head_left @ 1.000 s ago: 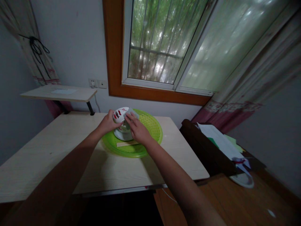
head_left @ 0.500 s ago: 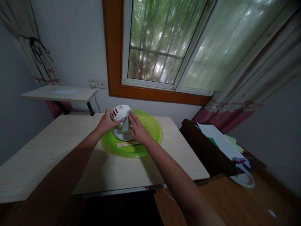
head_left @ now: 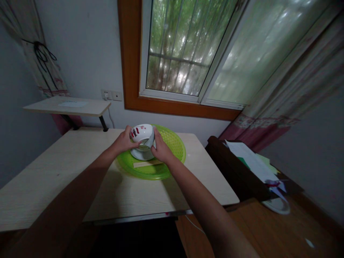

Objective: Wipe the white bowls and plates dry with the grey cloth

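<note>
A white bowl [head_left: 142,132] with red and dark markings is tilted above the green plastic basket [head_left: 173,143]. My left hand [head_left: 124,140] grips its left side, thumb along the near lower edge. On the other side, my right hand [head_left: 161,147] is closed on the bowl's right edge, with the fingers behind and the thumb in front. Beneath the bowl a white plate [head_left: 141,154] lies in the basket; the bowl and fingers cover part of it. A pair of light wooden chopsticks [head_left: 145,163] lies in front of the plate.
The basket stands on a pale wooden table [head_left: 104,193]. A small raised shelf [head_left: 91,109] with a paper on it stands at the back left. Right of the table is a dark brown piece of furniture [head_left: 228,168] with papers. A window [head_left: 180,53] is behind.
The bowl has moved slightly right and down, and its tilt has changed. My right hand has shifted from fingers laid on its front to a grip round its right side.
</note>
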Motion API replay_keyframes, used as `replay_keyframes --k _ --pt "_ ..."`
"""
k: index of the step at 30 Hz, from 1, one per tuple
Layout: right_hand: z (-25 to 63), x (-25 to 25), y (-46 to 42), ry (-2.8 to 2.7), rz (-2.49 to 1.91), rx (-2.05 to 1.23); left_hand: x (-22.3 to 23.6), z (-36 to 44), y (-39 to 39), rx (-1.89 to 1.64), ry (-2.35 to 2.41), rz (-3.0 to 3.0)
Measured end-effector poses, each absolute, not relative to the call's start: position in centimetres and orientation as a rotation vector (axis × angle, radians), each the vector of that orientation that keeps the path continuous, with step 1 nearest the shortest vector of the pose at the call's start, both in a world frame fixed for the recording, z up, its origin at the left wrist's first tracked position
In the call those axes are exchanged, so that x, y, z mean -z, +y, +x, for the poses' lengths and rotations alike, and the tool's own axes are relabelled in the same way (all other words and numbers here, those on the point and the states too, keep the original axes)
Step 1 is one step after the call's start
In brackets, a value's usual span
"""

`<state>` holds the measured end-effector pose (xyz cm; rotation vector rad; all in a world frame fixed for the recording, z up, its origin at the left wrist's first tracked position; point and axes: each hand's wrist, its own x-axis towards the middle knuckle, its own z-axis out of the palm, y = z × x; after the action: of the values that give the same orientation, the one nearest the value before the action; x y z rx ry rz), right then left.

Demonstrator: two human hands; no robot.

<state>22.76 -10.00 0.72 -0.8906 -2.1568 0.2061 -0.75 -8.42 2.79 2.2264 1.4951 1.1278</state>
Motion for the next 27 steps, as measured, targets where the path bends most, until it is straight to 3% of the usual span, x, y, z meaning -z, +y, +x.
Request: replay_keyframes --k 13,27 --pt "22.4 -3.0 -11.7 -2.320 -0.736 0.091 -2.4 -0.3 -8.3 -1.057 1.400 2.366" --pt "22.9 -1.2 -9.7 -2.022 -0.954 -0.324 -2.6 -1.0 -8.3 -1.149 1.427 2.184"
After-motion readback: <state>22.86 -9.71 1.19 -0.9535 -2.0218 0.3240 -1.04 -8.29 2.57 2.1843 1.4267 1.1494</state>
